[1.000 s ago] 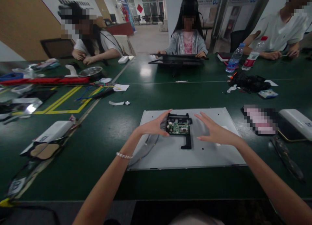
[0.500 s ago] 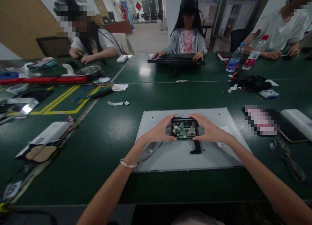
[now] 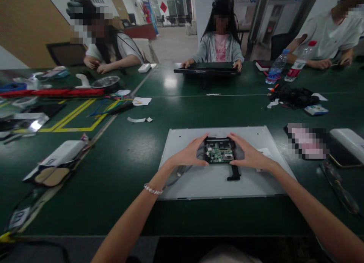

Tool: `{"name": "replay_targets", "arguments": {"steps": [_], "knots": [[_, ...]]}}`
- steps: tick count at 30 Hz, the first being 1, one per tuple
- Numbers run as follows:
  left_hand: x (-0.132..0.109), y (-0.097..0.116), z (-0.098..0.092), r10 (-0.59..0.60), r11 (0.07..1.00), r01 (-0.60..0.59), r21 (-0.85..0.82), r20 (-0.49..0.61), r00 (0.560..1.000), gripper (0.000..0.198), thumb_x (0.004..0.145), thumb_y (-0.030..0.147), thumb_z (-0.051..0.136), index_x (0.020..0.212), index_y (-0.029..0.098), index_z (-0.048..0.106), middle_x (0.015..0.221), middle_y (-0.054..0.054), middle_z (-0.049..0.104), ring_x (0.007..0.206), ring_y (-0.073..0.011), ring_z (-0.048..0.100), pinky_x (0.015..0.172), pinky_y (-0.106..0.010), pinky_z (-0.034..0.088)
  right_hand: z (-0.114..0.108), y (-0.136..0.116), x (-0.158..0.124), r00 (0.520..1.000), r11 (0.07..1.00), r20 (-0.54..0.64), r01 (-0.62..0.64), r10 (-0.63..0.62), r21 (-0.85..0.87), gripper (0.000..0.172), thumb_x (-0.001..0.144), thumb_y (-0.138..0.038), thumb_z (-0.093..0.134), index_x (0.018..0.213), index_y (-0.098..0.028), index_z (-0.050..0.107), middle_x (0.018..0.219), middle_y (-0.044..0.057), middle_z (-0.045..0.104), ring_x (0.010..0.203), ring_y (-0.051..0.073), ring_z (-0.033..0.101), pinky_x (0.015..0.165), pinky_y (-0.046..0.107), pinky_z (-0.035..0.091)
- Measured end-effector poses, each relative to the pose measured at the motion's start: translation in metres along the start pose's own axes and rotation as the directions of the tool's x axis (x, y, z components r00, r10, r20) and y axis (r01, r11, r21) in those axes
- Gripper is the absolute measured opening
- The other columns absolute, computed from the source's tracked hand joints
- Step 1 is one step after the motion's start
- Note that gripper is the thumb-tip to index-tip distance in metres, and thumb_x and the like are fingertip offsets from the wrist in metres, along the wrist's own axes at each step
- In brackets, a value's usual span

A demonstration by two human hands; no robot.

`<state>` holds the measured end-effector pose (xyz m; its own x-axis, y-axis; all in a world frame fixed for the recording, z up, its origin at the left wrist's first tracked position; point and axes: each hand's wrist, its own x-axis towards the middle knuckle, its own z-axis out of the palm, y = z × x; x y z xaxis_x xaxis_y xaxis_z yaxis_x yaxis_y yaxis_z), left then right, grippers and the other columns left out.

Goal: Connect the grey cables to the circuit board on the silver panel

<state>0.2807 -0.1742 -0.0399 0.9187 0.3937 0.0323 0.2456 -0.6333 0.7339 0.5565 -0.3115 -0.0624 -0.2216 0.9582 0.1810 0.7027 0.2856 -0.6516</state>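
Observation:
A green circuit board (image 3: 220, 154) sits in a black frame over the middle of a flat light-grey panel (image 3: 204, 187). My left hand (image 3: 191, 153) curves round the frame's left side, thumb at the near corner and fingers at the far one. On the right side my right hand (image 3: 250, 153) grips it the same way. From the frame's lower right a black bracket (image 3: 234, 173) sticks out toward me. A thin grey cable (image 3: 182, 174) runs under my left wrist. Whether the frame touches the panel, I cannot tell.
To the right lie a phone (image 3: 345, 153), a white case (image 3: 348, 138) and glasses (image 3: 338, 187). A white box-like device (image 3: 61, 156) rests at left. Across the table, a person holds a black screen (image 3: 207, 71); two bottles (image 3: 300, 62) stand nearby.
The whole view has shifted slightly, so things appear a little farther right. Both my hands keep their hold on the framed circuit board. The black screen across the table has tilted a little.

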Motion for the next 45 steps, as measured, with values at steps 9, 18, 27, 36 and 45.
{"name": "replay_targets", "arguments": {"steps": [9, 18, 27, 36, 45], "knots": [[-0.004, 0.007, -0.007, -0.023, 0.995, 0.021, 0.100, 0.014, 1.000, 0.107, 0.074, 0.047, 0.071, 0.155, 0.019, 0.007, 0.158, -0.017, 0.015, 0.143, -0.0320, 0.023, 0.115, -0.050, 0.024, 0.005, 0.000, -0.003, 1.000, 0.998, -0.020, 0.001, -0.003, -0.063, 0.084, 0.084, -0.047, 0.062, 0.153, -0.030, 0.016, 0.158, 0.009, 0.023, 0.143, 0.032, 0.025, 0.115, 0.055, 0.026], [-0.021, -0.091, -0.110, -0.130, 0.738, 0.563, 0.373, -0.740, 0.660, 0.044, 0.088, 0.029, 0.051, 0.126, 0.008, 0.053, 0.135, -0.017, 0.049, 0.130, -0.0254, 0.043, 0.111, -0.038, 0.031, 0.009, 0.007, -0.004, 0.998, 1.000, -0.055, -0.011, 0.010, -0.020, 0.072, 0.092, -0.046, 0.051, 0.152, -0.031, 0.014, 0.158, 0.008, 0.023, 0.143, 0.029, 0.024, 0.115, 0.053, 0.025], [-0.047, -0.142, -0.165, -0.389, 0.387, 0.824, 0.414, -0.737, 0.553, 0.047, 0.087, 0.037, 0.048, 0.123, 0.006, 0.055, 0.118, -0.019, 0.062, 0.108, -0.0306, 0.058, 0.092, -0.040, 0.044, 0.009, -0.003, 0.001, 0.997, 0.999, -0.067, -0.039, 0.037, -0.026, 0.070, 0.093, -0.047, 0.047, 0.152, -0.031, 0.013, 0.161, 0.007, 0.015, 0.145, 0.027, 0.019, 0.117, 0.051, 0.021], [-0.040, -0.138, -0.165, -0.455, 0.267, 0.858, 0.439, -0.727, 0.514, 0.044, 0.092, 0.024, 0.028, 0.105, 0.005, 0.066, 0.100, -0.024, 0.067, 0.095, -0.0334, 0.063, 0.082, -0.044, 0.046, 0.008, -0.006, 0.004, 0.998, 0.998, -0.057, -0.037, 0.034, -0.053, 0.069, 0.094, -0.046, 0.047, 0.152, -0.030, 0.015, 0.160, 0.008, 0.018, 0.145, 0.027, 0.021, 0.116, 0.051, 0.023], [-0.036, -0.126, -0.159, -0.417, 0.313, 0.832, 0.458, -0.721, 0.554, 0.042, 0.093, 0.023, 0.031, 0.108, 0.008, 0.067, 0.104, -0.021, 0.068, 0.099, -0.0320, 0.063, 0.089, -0.043, 0.045, 0.008, -0.004, 0.003, 0.998, 0.997, -0.052, -0.027, 0.024, -0.066, 0.069, 0.094, -0.045, 0.047, 0.152, -0.031, 0.015, 0.159, 0.008, 0.020, 0.144, 0.030, 0.024, 0.115, 0.053, 0.025]]}}
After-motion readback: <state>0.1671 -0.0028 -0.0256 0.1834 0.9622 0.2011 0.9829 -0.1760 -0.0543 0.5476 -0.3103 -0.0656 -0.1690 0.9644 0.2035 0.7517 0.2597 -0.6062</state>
